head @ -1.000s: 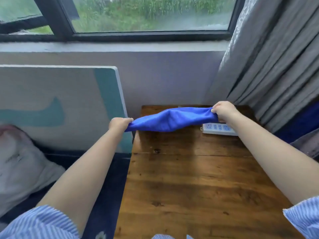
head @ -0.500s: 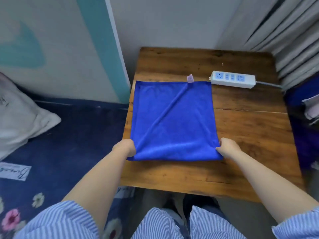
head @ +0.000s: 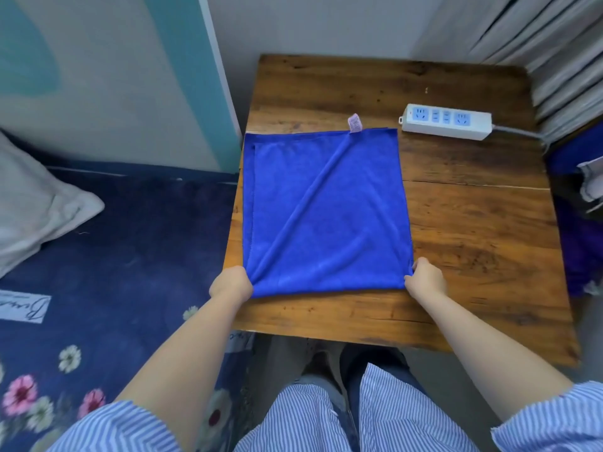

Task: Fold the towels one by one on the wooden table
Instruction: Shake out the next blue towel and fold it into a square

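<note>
The left hand (head: 232,282) and right hand (head: 424,279) are pinching, as far as I can tell, the near corners of the towel (head: 326,213) lying on the bench (head: 473,230), so its diagonal ridge is risking a crooked fold.

Blue towel (head: 326,210), pink tag (head: 355,123); brown wooden table (head: 473,223); white power strip (head: 446,121), blue sockets.

Soft, even daylight, no hard shadows or glare; sharp centre, with wide-angle bending and slight softness toward the edges.
</note>
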The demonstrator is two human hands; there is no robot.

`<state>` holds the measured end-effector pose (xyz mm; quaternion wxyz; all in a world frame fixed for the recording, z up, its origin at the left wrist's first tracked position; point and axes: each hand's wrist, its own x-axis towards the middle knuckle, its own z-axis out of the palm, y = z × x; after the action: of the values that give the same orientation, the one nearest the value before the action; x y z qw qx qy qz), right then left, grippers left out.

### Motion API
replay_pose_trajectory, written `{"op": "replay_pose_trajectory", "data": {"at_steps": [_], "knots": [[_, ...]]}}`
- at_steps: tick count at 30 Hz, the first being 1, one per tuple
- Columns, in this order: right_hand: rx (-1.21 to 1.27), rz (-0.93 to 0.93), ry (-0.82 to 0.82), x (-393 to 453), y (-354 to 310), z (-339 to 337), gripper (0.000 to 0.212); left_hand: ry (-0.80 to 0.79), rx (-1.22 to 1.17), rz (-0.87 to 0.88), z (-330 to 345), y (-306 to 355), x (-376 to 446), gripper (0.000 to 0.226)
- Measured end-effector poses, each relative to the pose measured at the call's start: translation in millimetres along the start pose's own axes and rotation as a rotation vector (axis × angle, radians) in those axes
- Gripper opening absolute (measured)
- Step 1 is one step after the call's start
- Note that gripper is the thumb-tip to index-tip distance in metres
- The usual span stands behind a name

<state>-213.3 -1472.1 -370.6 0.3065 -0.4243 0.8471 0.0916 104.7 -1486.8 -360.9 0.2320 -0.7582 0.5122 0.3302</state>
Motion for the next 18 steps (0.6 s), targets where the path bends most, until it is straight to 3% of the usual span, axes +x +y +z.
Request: {"op": "replay_pose_trajectory", "data": {"at_steps": [2, 5, 8, 12, 15, 18], "knots": [[-0.008, 0.004, -0.001, -2.0, 1.5, 0.0, 0.01, 0.02, 0.003, 0.01, 2.9, -1.4, -1.4, 0.02], [-0.128, 0.006, -0.082, -2.5, 8.3, -4.2, 0.02, -0.027, -0.011, 0.0, 9.6, -5.3, 0.4, 0.016], [-0.317, 0.013, -0.294, -10.8, 13.7, -11.8, 0.007, -0.197, 0.045, 0.022, 15.5, -9.3, -2.1, 0.008], [-0.492, 0.031, -0.489, -15.4, 17.5, -16.4, 0.007, -0.411, 0.149, 0.027, 18.8, -7.6, -5.3, 0.025], [-0.461, 0.024, -0.421, -5.8, 13.2, -23.2, 0.018, -0.415, 0.187, -0.025, 9.7, 3.3, -7.4, 0.028], [-0.38, -0.087, -0.195, 12.1, -2.9, -39.4, 0.014, -0.125, 0.231, -0.048, -10.6, 23.2, -3.8, 0.031]]}}
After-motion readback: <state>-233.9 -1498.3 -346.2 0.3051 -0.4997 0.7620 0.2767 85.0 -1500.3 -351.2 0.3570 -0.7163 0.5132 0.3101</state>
